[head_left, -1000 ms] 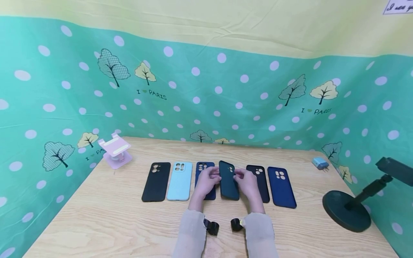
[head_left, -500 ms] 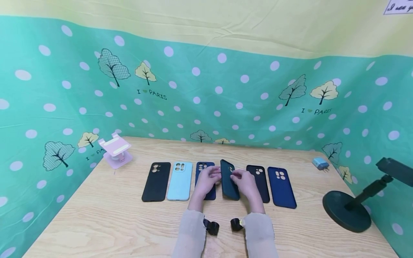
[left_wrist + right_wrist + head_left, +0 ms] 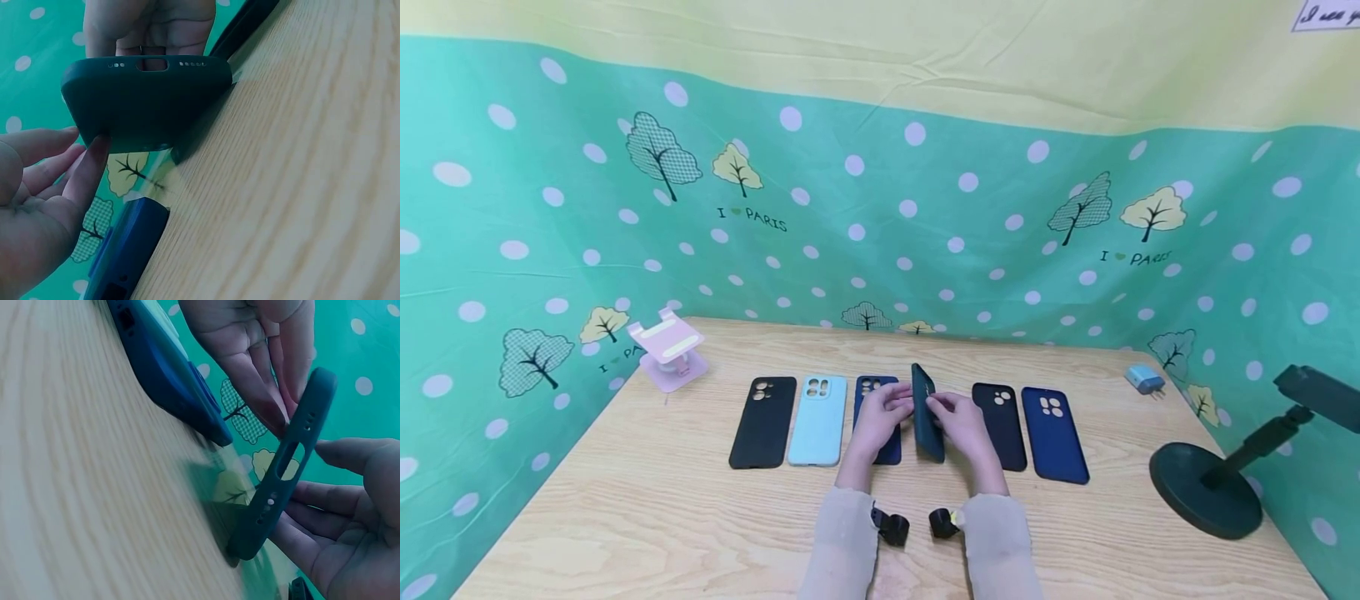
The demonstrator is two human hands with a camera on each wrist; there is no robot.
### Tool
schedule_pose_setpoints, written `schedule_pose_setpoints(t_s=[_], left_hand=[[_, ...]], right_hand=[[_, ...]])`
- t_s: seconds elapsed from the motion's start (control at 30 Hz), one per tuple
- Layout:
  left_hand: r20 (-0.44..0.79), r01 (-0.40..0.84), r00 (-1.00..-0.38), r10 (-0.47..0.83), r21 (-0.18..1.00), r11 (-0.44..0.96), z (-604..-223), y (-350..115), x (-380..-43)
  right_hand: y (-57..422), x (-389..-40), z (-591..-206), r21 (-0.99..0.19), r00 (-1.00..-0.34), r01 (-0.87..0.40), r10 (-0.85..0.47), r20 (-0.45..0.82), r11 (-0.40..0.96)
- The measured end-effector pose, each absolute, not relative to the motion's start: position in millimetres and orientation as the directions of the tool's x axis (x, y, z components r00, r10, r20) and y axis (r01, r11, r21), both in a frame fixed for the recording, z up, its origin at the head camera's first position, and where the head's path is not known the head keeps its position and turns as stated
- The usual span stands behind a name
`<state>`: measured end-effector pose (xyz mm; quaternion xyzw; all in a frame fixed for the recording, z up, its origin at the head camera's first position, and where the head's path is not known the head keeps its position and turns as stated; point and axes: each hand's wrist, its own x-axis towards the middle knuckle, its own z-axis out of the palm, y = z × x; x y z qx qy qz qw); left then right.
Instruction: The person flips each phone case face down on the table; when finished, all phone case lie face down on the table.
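A dark green phone case [image 3: 928, 429] stands tilted up, nearly edge-on, between my two hands. With thumb and fingertips my left hand [image 3: 877, 419] holds its raised left edge; in the left wrist view the thumb [image 3: 94, 164] overlaps the case's shaded face. My right hand [image 3: 964, 422] holds the case from the other side, near the camera cutout, with its thumb [image 3: 340, 453] and fingers against the back. The slotted bottom end [image 3: 265, 503] shows in the right wrist view, its lower corner close over the table. A navy phone case [image 3: 889, 452] lies partly hidden under my left hand.
Left of my hands lie a black phone case [image 3: 763, 425] and a light blue one [image 3: 817, 423]. To the right are another black case [image 3: 1009, 433] and a blue case [image 3: 1057, 442]. A pink stand [image 3: 672, 346], blue charger plug [image 3: 1144, 379] and black stand [image 3: 1206, 490] flank them.
The green case has turned from showing its back broadly to nearly edge-on, its left edge rising. My right hand has moved left along with it; the left hand has barely moved.
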<state>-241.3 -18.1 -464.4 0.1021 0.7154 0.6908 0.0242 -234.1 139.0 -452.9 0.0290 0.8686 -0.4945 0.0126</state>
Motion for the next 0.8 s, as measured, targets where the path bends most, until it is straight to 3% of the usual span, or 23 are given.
schedule_pose_setpoints(t_s=[0.8], left_hand=[[0.079, 0.087, -0.975, 0.205, 0.996, 0.026, -466.3, -16.1, -241.5]], right_hand=[[130.7, -234.2, -451.8, -0.93, -0.995, 0.098, 0.005, -0.103, 0.355]])
